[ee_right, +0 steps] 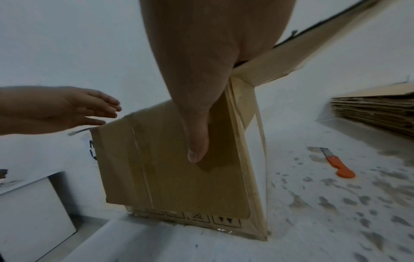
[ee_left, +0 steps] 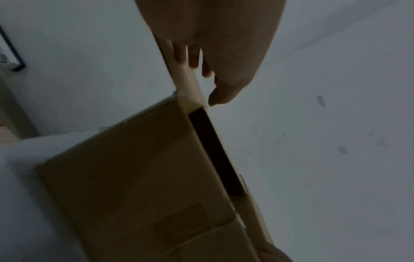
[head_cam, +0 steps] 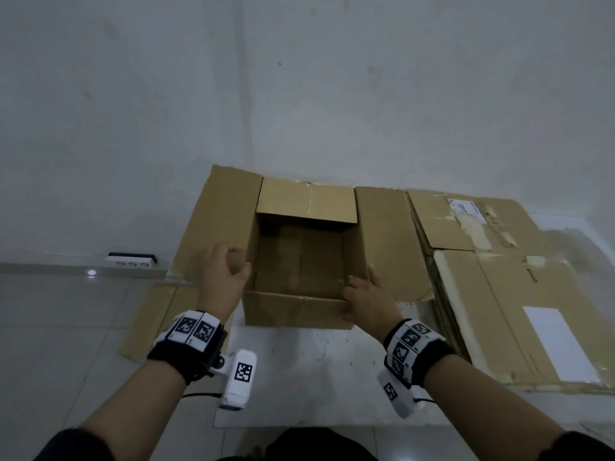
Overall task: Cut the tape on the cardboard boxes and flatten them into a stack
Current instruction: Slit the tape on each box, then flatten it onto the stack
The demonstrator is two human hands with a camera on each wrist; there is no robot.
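An open brown cardboard box (head_cam: 293, 309) stands upright on the floor in front of me, its top flaps spread outward and its inside empty. My right hand (head_cam: 362, 297) grips the box's near right corner, with the thumb (ee_right: 197, 141) pressed on the outer face (ee_right: 168, 168) and the fingers over the rim. My left hand (head_cam: 226, 271) is at the near left corner beside the left flap (head_cam: 216, 227). Its fingers (ee_right: 100, 106) are straight and hold nothing. The left wrist view shows those fingers (ee_left: 192, 58) by the flap's edge above the box (ee_left: 134, 177).
A stack of flattened boxes (head_cam: 499, 294) lies to the right, with an orange utility knife (ee_right: 338, 164) on the floor between it and the box. A flat cardboard piece (head_cam: 149, 321) lies at the left. A white power strip (head_cam: 131, 259) sits by the wall.
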